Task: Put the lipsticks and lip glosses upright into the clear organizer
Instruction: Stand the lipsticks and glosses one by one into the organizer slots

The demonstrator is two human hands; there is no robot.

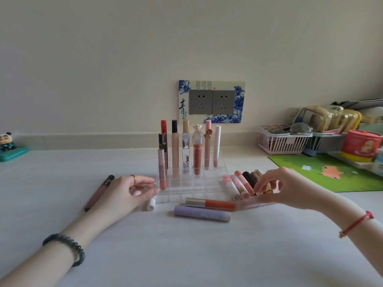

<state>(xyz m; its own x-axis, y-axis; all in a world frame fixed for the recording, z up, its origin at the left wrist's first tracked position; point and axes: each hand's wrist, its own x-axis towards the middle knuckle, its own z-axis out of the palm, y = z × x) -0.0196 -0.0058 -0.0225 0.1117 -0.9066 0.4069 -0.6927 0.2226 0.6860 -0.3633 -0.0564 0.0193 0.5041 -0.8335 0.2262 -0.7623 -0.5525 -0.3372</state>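
The clear organizer [199,188] stands mid-table with several lip glosses upright in it, among them a pink one [162,168] at its front left corner. My left hand [126,193] touches that front left corner with curled fingers. My right hand [277,188] reaches over a row of short lipsticks [241,186] lying on a clear tray to the right, fingertips pinching one of them. An orange gloss [211,204] and a lilac tube [202,213] lie flat in front. A dark pink gloss [99,191] lies left, and a white tube [151,204] lies by my left hand.
A wall socket [212,102] sits behind the organizer. Pink and blue baskets [284,141] with clutter, a red tin [361,146] and a green mat [331,172] fill the right rear. A small figurine [7,145] stands at the far left.
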